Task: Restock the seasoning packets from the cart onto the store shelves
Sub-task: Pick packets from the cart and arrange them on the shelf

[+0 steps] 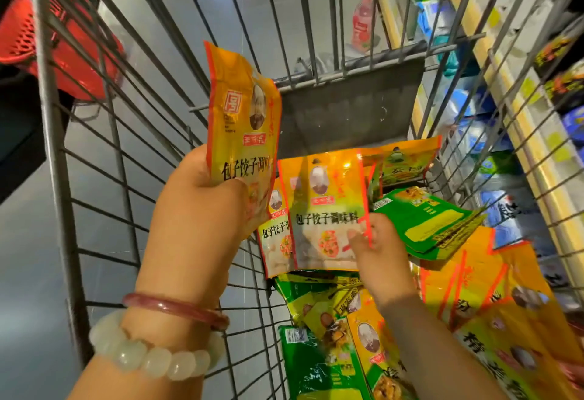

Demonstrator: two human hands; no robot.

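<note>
At frame centre, above the wire cart (94, 241), my left hand (202, 210) is gripping one upright yellow packet (241, 121) while my right hand (376, 254) is pinching a second yellow packet (325, 210) over the heaped packets (410, 320)

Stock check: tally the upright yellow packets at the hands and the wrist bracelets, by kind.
Yellow packets: 3 (one held by left hand, one pinched by right hand, one behind that)
Red bangle: 1
Pale bead bracelet: 1
Total: 5
</note>
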